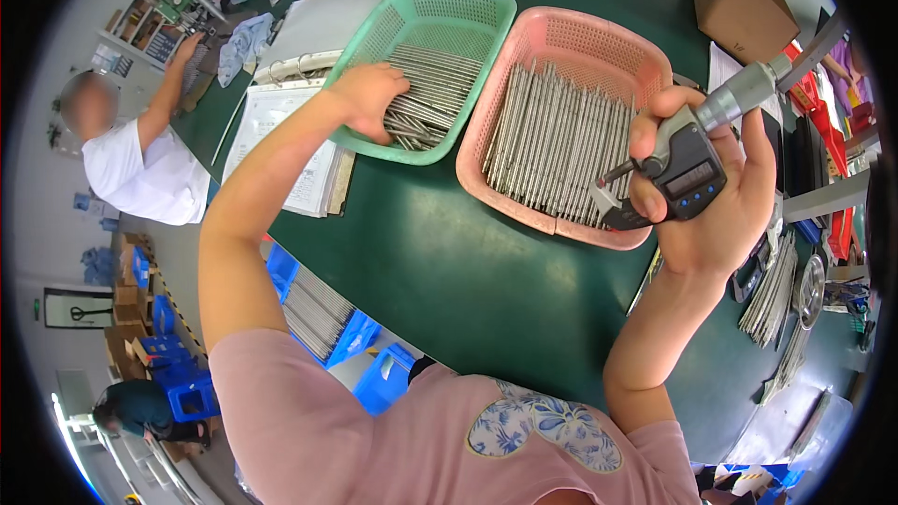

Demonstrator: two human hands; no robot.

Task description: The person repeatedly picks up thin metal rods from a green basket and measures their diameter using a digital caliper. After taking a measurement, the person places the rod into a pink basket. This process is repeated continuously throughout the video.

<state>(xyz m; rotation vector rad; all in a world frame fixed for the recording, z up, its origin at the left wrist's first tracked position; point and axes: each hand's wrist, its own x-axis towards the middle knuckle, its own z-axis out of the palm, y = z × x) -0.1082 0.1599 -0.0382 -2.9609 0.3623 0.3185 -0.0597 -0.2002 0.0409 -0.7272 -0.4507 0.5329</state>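
Observation:
My right hand [716, 196] grips a digital micrometer [692, 164] with a dark body and a grey thimble, held up over the right edge of a pink basket [645, 61]. The pink basket holds several thin metal rods [552, 145] lying side by side. My left hand [368, 98] reaches into a green basket [369, 37], fingers resting on the metal rods [426, 98] piled there. Whether it grips a rod is hidden by the hand itself.
The baskets stand on a dark green table [468, 271]. Papers and a binder [281, 126] lie left of the green basket, a cardboard box [744, 0] at the back right. More rods [772, 295] lie at the right. A person in white [140, 168] works at the far left; blue crates [374, 374] below.

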